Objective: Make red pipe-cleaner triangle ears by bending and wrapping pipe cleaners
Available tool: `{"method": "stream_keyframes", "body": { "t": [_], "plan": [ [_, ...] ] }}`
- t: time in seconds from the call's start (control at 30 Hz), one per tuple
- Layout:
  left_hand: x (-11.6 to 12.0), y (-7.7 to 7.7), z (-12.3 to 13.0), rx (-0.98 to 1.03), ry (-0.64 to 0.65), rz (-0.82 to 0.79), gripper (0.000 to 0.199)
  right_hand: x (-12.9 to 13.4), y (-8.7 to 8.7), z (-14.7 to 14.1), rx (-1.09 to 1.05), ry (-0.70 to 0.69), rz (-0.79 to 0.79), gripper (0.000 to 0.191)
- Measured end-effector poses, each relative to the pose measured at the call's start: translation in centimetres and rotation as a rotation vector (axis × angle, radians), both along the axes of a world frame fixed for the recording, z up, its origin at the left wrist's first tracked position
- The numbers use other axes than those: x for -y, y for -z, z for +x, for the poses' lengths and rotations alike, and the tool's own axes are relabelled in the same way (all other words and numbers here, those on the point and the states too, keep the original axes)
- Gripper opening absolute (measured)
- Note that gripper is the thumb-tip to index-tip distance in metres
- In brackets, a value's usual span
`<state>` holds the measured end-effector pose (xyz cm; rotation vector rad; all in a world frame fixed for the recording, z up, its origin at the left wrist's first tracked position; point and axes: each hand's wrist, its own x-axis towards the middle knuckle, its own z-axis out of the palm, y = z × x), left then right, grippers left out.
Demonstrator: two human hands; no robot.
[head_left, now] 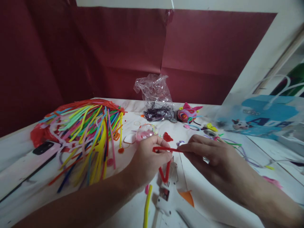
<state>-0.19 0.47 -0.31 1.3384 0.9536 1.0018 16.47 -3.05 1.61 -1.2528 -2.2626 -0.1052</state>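
A red pipe cleaner [164, 174] runs between both hands, its lower part bent into a V that hangs under my left fingers. My left hand [150, 153] is closed on it in a pinch. The fingertips of my right hand [209, 155] are closed on the straight end at the right. Beneath them lies a white glue gun [169, 199], its nozzle end pointing away from me. A yellow pipe cleaner [147, 205] rests to the left of the glue gun, and an orange piece [187, 198] is partly hidden behind its handle.
Many coloured pipe cleaners [95, 126] spill from a red wrapper at the left, by a phone [28, 164]. A clear plastic bag [158, 101] and a pink-and-purple pipe cleaner figure [188, 113] stand at the back. A printed carry bag [263, 115] stands at the right.
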Motion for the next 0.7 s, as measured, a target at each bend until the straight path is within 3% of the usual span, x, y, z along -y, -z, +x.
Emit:
{"method": "stream_keyframes", "body": {
  "t": [0.7],
  "plan": [
    [-0.02,0.15,-0.12,0.016,0.015,0.021,0.006,-0.12,0.33,0.12,0.006,0.037,-0.035,0.026]
  ]
}}
